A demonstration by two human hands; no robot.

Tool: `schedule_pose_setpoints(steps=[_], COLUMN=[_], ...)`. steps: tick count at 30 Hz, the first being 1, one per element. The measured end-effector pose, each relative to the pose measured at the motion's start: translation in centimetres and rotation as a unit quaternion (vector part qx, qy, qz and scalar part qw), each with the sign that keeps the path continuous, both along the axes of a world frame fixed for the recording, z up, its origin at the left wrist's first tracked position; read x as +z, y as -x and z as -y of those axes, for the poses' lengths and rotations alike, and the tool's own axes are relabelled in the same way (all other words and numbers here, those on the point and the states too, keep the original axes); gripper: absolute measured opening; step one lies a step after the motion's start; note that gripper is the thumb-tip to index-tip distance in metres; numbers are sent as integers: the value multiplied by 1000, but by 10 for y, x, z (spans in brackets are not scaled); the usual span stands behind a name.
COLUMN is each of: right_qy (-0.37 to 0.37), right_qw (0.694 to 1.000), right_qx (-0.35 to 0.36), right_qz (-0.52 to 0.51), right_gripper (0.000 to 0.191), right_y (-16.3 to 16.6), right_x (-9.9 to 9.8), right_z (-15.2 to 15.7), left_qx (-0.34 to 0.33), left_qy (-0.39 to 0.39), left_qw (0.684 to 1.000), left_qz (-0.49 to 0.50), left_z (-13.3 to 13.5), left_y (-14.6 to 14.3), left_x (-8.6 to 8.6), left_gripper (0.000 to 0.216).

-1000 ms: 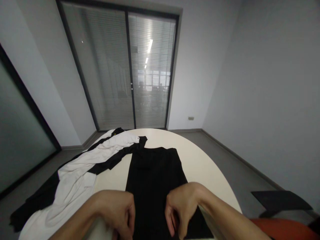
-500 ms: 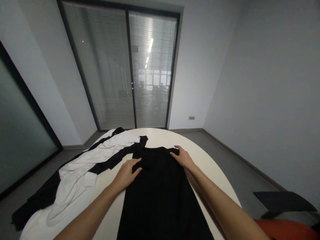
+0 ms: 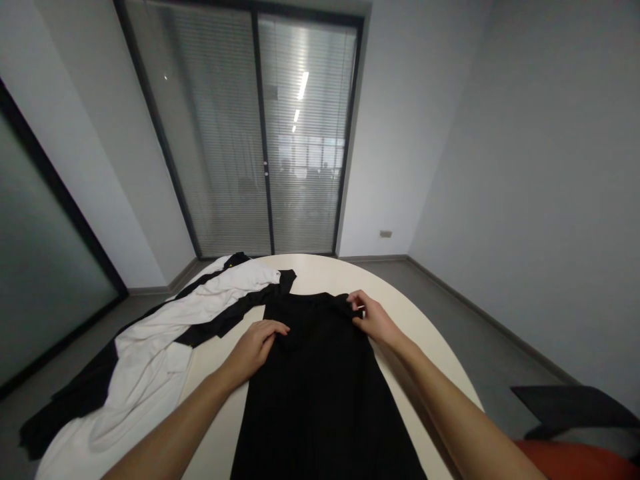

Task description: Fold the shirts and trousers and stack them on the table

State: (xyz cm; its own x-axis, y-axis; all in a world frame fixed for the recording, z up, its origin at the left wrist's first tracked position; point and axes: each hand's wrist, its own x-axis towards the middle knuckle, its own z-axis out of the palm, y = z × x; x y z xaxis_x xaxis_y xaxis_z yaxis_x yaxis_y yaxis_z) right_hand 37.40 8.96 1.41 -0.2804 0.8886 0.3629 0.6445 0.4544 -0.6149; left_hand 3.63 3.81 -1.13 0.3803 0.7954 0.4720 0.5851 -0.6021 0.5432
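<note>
A black garment (image 3: pixel 320 380) lies stretched out along the white oval table (image 3: pixel 415 333), running from the near edge toward the far end. My left hand (image 3: pixel 257 343) rests on the garment's far left part, fingers curled into the cloth. My right hand (image 3: pixel 370 317) is at the far right corner, with thumb and fingers pinching the black fabric's edge. Both arms are reached far forward.
A heap of white clothing (image 3: pixel 150 353) and black clothing (image 3: pixel 75 393) covers the table's left side. An orange chair (image 3: pixel 570 460) with a dark backrest stands at the lower right. Glass doors with blinds (image 3: pixel 260 140) close off the far wall.
A second ago both hands were at the near end of the garment. They reached to its far end, and since then the fingers have curled in and gathered the cloth there.
</note>
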Motion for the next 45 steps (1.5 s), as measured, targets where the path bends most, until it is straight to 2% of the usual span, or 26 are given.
schedule_pose_setpoints(steps=[2,5,8,10,12,15,18,22,25,28,30,33,37,40,42,45], right_qy=[18,29,-26,-70,-86,-76,-60,-62,-26,58,82,80,14,-47,-32,15], right_qw=[999,993,990,988,987,990,995,997,995,991,989,991,995,982,979,981], right_qx=[15,-11,-14,-6,-6,-13,-23,-54,-92,-123,-121,-105,-54,-47,-65,-71], right_qz=[40,111,137,140,137,122,75,-13,-35,-5,-3,-15,-87,-177,-193,-178], right_gripper=[52,40,22,19,21,26,25,22,32,46,49,43,38,40,42,43], right_y=[2,6,9,10,11,11,12,20,25,25,21,16,12,13,15,16], right_x=[7,10,8,7,7,8,13,17,9,-9,-20,-27,-21,-20,-27,-43], right_z=[5,9,9,9,9,8,1,-24,-45,-59,-61,-60,-58,-65,-72,-82], left_qx=[-11,-20,-18,-15,3,66,124,155,193,234,254,260,243,238,243,250], left_qy=[-5,-9,-6,4,15,28,53,98,143,167,172,161,136,134,145,168], left_qw=[1000,1000,999,1000,1000,995,979,955,941,931,927,927,933,931,929,927], left_qz=[-3,-13,-26,-27,-8,67,152,233,239,224,218,216,230,241,239,224], left_z=[0,1,3,3,1,-4,-12,-34,-55,-68,-70,-68,-72,-81,-88,-94], left_y=[1,1,-1,-2,-3,-5,-6,-3,0,1,1,1,1,4,6,5], left_x=[0,3,5,5,4,6,15,26,21,5,-5,-9,4,13,11,-1], left_gripper=[29,32,42,44,36,27,33,41,34,29,30,29,29,34,34,27])
